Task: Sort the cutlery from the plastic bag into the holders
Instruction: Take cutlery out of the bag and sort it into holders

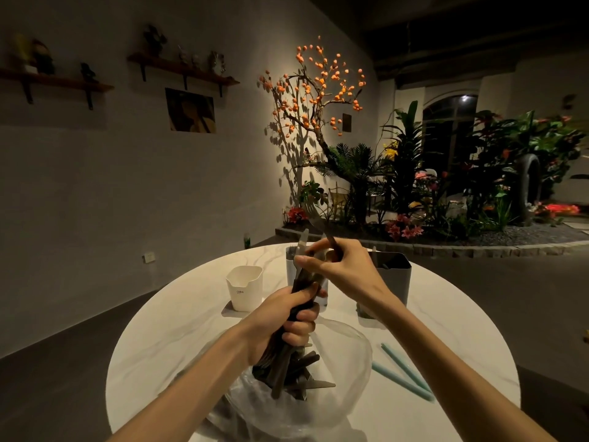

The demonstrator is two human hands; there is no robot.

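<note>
My left hand (288,323) grips a bundle of dark-handled cutlery (287,365), held upright above the clear plastic bag (338,393) on the round white table (165,346). More dark cutlery lies in the bag. My right hand (341,269) pinches a fork (314,218) by its handle, its tines pointing up above the bundle. A knife blade (302,239) sticks up from the bundle. Behind the hands stand a white holder (244,287), a light grey holder (291,269) mostly hidden, and a dark grey holder (393,275).
Two pale green sticks (404,373) lie on the table at the right. The table's edge curves round close on every side, with dark floor beyond. A planted bed with an orange-fruited tree (318,100) fills the back right.
</note>
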